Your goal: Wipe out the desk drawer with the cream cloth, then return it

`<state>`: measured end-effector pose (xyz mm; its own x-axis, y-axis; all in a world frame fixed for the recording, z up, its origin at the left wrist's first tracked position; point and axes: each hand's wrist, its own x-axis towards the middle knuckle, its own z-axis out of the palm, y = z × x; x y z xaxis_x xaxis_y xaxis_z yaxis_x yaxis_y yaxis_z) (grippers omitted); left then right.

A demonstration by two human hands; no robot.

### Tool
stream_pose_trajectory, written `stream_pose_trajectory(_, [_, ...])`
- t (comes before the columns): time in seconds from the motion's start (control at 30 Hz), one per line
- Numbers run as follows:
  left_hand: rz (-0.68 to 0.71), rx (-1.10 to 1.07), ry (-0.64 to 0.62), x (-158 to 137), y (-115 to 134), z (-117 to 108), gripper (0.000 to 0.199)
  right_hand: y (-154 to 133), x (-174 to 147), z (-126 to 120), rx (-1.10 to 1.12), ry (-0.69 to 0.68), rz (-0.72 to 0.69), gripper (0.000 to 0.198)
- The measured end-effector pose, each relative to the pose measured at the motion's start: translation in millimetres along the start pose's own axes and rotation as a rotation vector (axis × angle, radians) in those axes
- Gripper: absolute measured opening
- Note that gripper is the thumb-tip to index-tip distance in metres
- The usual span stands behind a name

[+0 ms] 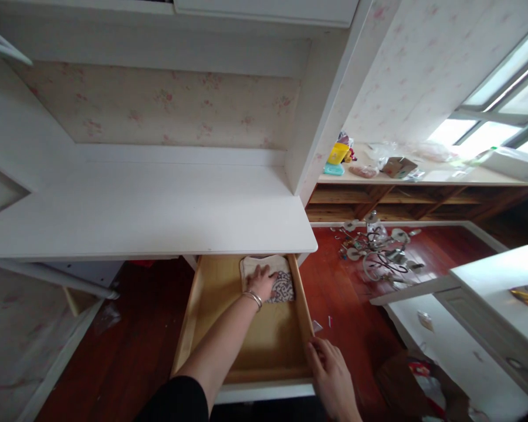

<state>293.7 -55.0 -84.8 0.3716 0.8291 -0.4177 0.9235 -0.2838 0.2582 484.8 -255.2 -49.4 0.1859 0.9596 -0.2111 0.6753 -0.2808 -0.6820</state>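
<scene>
A wooden drawer [242, 346] is pulled out from under the white desk [167, 205]. Inside it, at the back right corner, lies a folded cream cloth [283, 287] with a dark swirling pattern on its lower right part. My left hand [261, 283], with bangles at the wrist, rests on this cloth, fingers spread and pressing down. At the drawer's front right corner, my right hand [330, 368] has its fingers closed over the top of the side wall.
A metal chandelier [381, 249] lies on the red wooden floor to the right. Behind it stands a low shelf [426, 176] with a yellow container [338, 153] and plastic-wrapped things. White furniture [506, 275] and a brown bag [405, 381] are at the right.
</scene>
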Motion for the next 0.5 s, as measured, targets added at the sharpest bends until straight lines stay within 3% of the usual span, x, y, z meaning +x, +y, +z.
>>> stream_pose_trajectory(0.2, [-0.003,0.021,0.019,10,14,-1,0.072,-1,3,0,-0.007,0.027,-0.026,0.036])
stream_pose_trajectory(0.5, [0.022,0.079,0.048,-28,22,8,0.069,-4,4,-2,-0.008,0.058,-0.019,0.035])
